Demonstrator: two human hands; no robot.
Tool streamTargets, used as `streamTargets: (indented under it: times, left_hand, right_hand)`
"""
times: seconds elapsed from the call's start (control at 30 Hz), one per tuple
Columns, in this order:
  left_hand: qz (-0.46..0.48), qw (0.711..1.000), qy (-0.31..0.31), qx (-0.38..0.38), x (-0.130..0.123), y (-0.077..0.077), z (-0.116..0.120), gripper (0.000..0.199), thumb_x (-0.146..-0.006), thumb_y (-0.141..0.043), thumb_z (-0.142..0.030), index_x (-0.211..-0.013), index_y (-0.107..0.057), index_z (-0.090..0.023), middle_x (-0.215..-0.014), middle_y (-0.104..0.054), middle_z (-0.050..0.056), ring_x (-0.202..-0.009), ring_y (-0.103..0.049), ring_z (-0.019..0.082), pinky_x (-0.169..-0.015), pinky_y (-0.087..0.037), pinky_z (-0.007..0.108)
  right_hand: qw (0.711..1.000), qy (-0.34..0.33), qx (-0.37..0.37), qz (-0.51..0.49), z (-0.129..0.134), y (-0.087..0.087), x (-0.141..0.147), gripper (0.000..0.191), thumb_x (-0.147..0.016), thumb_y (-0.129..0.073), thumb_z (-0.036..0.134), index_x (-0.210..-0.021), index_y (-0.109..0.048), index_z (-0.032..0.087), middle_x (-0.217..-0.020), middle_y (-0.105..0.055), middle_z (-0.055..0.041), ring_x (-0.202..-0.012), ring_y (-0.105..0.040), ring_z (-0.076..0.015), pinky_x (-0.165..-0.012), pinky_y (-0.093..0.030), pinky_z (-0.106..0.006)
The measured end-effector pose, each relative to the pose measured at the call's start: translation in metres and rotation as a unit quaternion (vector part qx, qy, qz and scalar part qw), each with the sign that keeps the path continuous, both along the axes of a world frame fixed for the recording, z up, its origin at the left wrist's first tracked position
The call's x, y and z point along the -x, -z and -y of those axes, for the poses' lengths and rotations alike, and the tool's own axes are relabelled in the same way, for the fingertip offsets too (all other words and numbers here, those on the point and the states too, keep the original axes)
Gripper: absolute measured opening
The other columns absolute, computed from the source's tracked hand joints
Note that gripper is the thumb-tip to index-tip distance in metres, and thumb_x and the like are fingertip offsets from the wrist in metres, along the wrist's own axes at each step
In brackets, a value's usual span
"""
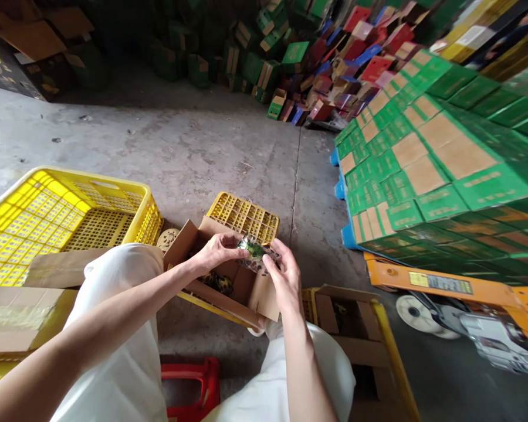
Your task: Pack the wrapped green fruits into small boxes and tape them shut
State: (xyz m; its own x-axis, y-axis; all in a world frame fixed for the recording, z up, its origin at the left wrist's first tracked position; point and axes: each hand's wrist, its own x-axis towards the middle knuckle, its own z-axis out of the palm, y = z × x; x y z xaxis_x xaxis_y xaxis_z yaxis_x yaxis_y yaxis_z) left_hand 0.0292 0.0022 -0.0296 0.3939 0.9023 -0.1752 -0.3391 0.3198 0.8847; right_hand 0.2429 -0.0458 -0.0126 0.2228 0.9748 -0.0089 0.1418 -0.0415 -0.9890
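Between my two hands is a small clear plastic packet (pixel 254 247) with something green in it and dark marks on the film. My left hand (pixel 222 251) pinches its left end, thumb against fingers. At the other end, the fingers and thumb of my right hand (pixel 284 271) close on the film. Below them stands an open cardboard box (pixel 242 280) with its flaps folded out. Inside it lie similar dark-and-yellow patterned packets (pixel 220 283), partly hidden by a flap and my left forearm. What exactly the packet contains is too blurred to tell.
A yellow plastic crate (pixel 147 202) stands at left, and an upturned yellow crate (pixel 246 215) lies beyond the box. Open cartons (pixel 349 346) are at my right. A pallet of green boxes (pixel 440 164) and an orange pallet jack (pixel 440 281) stand farther right. A red stool (pixel 211 381) is below.
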Motion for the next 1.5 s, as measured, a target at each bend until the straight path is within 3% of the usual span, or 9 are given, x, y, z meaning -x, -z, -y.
streamTargets:
  times: [0.2, 0.4, 0.53, 0.7, 0.83, 1.0, 1.1, 1.27, 1.5]
  left_hand:
    - [-0.1, 0.993, -0.038, -0.056, 0.001, 0.002, 0.003, 0.05, -0.073, -0.098, -0.053, -0.098, -0.076, -0.015, -0.09, -0.078, 0.004, -0.081, -0.069, 0.018, -0.075, -0.053, 0.027]
    - [-0.042, 0.997, -0.016, 0.055, 0.002, 0.005, 0.003, 0.058, -0.085, -0.082, -0.071, -0.102, -0.079, -0.015, -0.092, -0.08, 0.008, -0.085, -0.074, 0.022, -0.081, -0.057, 0.031]
    - [0.017, 0.997, 0.014, 0.07, 0.003, 0.002, 0.001, 0.063, -0.072, -0.1, -0.053, -0.118, -0.08, -0.014, -0.11, -0.083, 0.011, -0.098, -0.077, 0.024, -0.096, -0.058, 0.035]
    - [0.014, 0.996, 0.066, 0.052, 0.002, -0.006, 0.004, 0.066, -0.076, -0.099, -0.052, -0.13, -0.08, -0.017, -0.125, -0.082, 0.011, -0.12, -0.074, 0.03, -0.101, -0.056, 0.034]
    - [0.013, 0.986, 0.128, 0.103, 0.001, -0.003, 0.008, 0.062, -0.081, -0.09, -0.066, -0.111, -0.084, -0.012, -0.1, -0.083, 0.013, -0.088, -0.077, 0.024, -0.076, -0.058, 0.03]
    - [-0.049, 0.99, 0.122, 0.059, 0.003, 0.001, 0.007, 0.059, -0.077, -0.095, -0.061, -0.107, -0.085, -0.012, -0.091, -0.082, 0.01, -0.073, -0.072, 0.019, -0.062, -0.051, 0.025]
    - [-0.055, 0.992, 0.106, 0.031, 0.003, 0.0, 0.005, 0.056, -0.071, -0.101, -0.052, -0.108, -0.085, -0.013, -0.093, -0.083, 0.009, -0.08, -0.074, 0.02, -0.071, -0.054, 0.026]
    - [-0.031, 0.993, 0.108, 0.028, 0.001, -0.001, 0.004, 0.059, -0.068, -0.104, -0.043, -0.116, -0.084, -0.015, -0.106, -0.085, 0.009, -0.092, -0.077, 0.023, -0.085, -0.057, 0.03]
    - [0.01, 0.99, 0.133, 0.04, 0.001, -0.005, 0.007, 0.06, -0.076, -0.101, -0.043, -0.127, -0.082, -0.018, -0.122, -0.084, 0.011, -0.104, -0.079, 0.027, -0.09, -0.059, 0.032]
  right_hand:
    - [0.973, -0.114, -0.083, 0.182, 0.004, -0.003, 0.008, 0.032, -0.094, -0.079, 0.042, -0.122, -0.082, 0.029, -0.131, -0.079, -0.0109, -0.123, -0.073, -0.0315, -0.102, -0.063, -0.047]
    - [0.988, -0.125, 0.027, 0.089, 0.003, 0.003, 0.011, 0.042, -0.094, -0.077, 0.048, -0.129, -0.079, 0.027, -0.129, -0.082, -0.0107, -0.104, -0.081, -0.0297, -0.094, -0.067, -0.045]
    - [0.991, -0.106, 0.06, -0.052, 0.003, 0.0, 0.012, 0.046, -0.089, -0.082, 0.053, -0.128, -0.081, 0.029, -0.135, -0.081, -0.0078, -0.121, -0.077, -0.0318, -0.105, -0.064, -0.047]
    - [0.987, -0.041, 0.086, -0.132, 0.007, 0.006, 0.013, 0.033, -0.086, -0.08, 0.051, -0.112, -0.086, 0.03, -0.128, -0.082, -0.0061, -0.117, -0.077, -0.0319, -0.095, -0.065, -0.045]
    - [0.996, -0.034, 0.056, -0.056, 0.004, 0.006, 0.007, 0.02, -0.084, -0.079, 0.046, -0.091, -0.087, 0.028, -0.116, -0.085, -0.0059, -0.121, -0.074, -0.033, -0.108, -0.057, -0.047]
    - [0.979, -0.046, 0.083, -0.179, -0.001, -0.009, 0.007, 0.043, -0.088, -0.071, 0.064, -0.103, -0.087, 0.026, -0.119, -0.085, -0.0081, -0.119, -0.075, -0.0332, -0.104, -0.058, -0.048]
    - [0.985, -0.056, 0.086, -0.141, 0.001, -0.013, 0.009, 0.041, -0.083, -0.085, 0.061, -0.102, -0.084, 0.025, -0.108, -0.085, -0.0069, -0.105, -0.076, -0.0292, -0.099, -0.058, -0.043]
    - [0.996, 0.014, 0.047, -0.079, 0.001, -0.003, 0.004, 0.038, -0.078, -0.091, 0.057, -0.089, -0.076, 0.023, -0.086, -0.076, -0.0017, -0.081, -0.067, -0.0212, -0.083, -0.055, -0.035]
    - [0.998, 0.062, 0.004, -0.026, -0.001, 0.005, -0.002, 0.038, -0.085, -0.083, 0.059, -0.093, -0.073, 0.024, -0.088, -0.074, -0.0021, -0.082, -0.065, -0.0216, -0.078, -0.053, -0.033]
